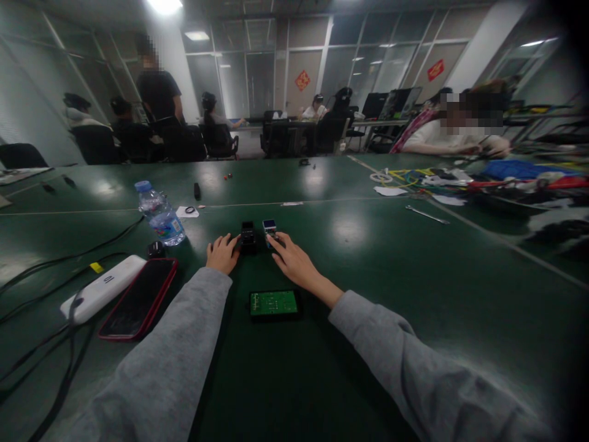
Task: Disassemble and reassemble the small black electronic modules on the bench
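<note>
The left grip point(223, 253) lies palm down with its fingers loosely extended, the fingertips at the left side of a small black box-shaped device point(248, 238); I cannot tell whether it grasps it. The right grip point(291, 259) has its fingers on a small device with a pale-edged screen point(269, 226), just right of the black one; whether they close around it is unclear. Between the grips, nearer the person, a green circuit board in a black rectangular frame point(275, 302) lies flat on the dark green desk point(368, 270). Left of the left grip are a red-edged black phone point(140, 299), a white oblong power bank point(102, 290) and a clear blue-capped plastic bottle point(161, 216), tilted in view. Well beyond the right grip, rightward, lies a silver metal wrench point(427, 214), with tangled multicoloured cables point(416, 178) farther off.
</note>
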`<state>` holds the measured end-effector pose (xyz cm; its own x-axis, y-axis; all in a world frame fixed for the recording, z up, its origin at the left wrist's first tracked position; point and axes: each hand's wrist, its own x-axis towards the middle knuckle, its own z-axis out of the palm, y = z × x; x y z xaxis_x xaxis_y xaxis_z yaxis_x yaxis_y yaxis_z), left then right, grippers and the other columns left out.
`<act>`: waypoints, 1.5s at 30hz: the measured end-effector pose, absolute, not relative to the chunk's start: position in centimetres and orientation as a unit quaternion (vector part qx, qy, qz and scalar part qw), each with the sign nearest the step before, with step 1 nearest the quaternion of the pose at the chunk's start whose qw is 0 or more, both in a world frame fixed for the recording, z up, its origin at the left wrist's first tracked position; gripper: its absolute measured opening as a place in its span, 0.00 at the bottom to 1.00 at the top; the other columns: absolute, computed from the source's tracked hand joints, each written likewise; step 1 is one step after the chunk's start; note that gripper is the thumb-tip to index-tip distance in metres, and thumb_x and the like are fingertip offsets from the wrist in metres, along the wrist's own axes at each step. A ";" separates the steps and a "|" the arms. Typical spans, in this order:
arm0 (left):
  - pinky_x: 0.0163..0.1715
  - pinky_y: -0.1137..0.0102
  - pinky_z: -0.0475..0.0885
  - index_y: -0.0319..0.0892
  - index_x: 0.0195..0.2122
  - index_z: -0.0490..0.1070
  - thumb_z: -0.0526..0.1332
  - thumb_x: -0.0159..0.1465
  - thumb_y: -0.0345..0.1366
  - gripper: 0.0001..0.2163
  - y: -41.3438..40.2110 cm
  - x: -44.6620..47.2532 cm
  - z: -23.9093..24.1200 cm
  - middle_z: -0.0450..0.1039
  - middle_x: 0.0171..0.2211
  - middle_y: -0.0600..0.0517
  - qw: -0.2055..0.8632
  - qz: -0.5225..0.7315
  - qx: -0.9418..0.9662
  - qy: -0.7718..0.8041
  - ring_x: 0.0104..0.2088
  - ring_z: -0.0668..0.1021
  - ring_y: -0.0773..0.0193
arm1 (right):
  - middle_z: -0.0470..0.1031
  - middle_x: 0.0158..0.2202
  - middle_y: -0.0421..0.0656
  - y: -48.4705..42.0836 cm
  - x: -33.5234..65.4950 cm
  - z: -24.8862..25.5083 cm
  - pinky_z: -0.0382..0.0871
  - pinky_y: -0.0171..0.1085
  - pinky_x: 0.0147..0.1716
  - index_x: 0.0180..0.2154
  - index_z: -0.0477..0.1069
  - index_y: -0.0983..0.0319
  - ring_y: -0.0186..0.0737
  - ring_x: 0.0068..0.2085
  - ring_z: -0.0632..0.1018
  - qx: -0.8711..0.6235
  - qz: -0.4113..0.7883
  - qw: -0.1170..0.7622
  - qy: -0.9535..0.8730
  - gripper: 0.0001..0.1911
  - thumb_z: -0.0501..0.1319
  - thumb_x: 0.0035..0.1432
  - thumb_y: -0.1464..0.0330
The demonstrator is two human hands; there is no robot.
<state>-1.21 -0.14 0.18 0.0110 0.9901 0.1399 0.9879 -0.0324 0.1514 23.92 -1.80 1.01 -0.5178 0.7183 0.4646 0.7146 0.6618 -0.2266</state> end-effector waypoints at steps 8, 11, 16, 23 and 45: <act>0.61 0.46 0.58 0.54 0.65 0.56 0.51 0.69 0.41 0.23 -0.1 -1.3 0.1 0.58 0.66 0.48 0.008 0.111 0.710 0.695 0.65 0.62 0.50 | 0.52 0.63 0.50 -1.9 24.0 1.3 0.75 0.49 0.47 0.67 0.47 0.54 0.47 0.49 0.74 -0.414 0.013 0.269 -0.870 0.29 0.51 0.68 0.68; 0.61 0.46 0.58 0.55 0.65 0.57 0.51 0.69 0.42 0.22 -0.1 -1.3 0.1 0.58 0.66 0.48 0.010 0.114 0.709 0.695 0.65 0.61 0.50 | 0.52 0.63 0.51 -1.9 23.9 1.3 0.75 0.48 0.46 0.66 0.49 0.55 0.47 0.49 0.74 -0.415 0.012 0.266 -0.870 0.28 0.51 0.68 0.68; 0.61 0.45 0.57 0.55 0.65 0.56 0.51 0.69 0.42 0.22 -0.1 -1.2 0.0 0.58 0.66 0.49 0.011 0.114 0.710 0.695 0.65 0.61 0.51 | 0.58 0.57 0.51 -1.6 23.9 1.3 0.74 0.47 0.45 0.60 0.59 0.58 0.48 0.49 0.73 -0.426 -0.003 0.277 -0.861 0.21 0.55 0.68 0.65; 0.61 0.45 0.58 0.54 0.65 0.56 0.51 0.69 0.42 0.23 -0.1 -1.3 0.1 0.57 0.66 0.47 0.013 0.111 0.712 0.694 0.65 0.61 0.50 | 0.62 0.49 0.50 -1.6 24.2 1.5 0.75 0.41 0.36 0.51 0.64 0.62 0.44 0.43 0.73 -0.465 -0.008 0.310 -0.829 0.12 0.54 0.67 0.67; 0.60 0.45 0.59 0.56 0.65 0.56 0.51 0.69 0.45 0.22 -0.2 -1.2 0.3 0.58 0.66 0.48 0.020 0.119 0.714 0.689 0.65 0.61 0.50 | 0.63 0.47 0.56 -0.6 24.6 0.5 0.68 0.52 0.43 0.44 0.64 0.66 0.55 0.48 0.67 -0.575 -0.059 0.353 -0.735 0.13 0.53 0.55 0.75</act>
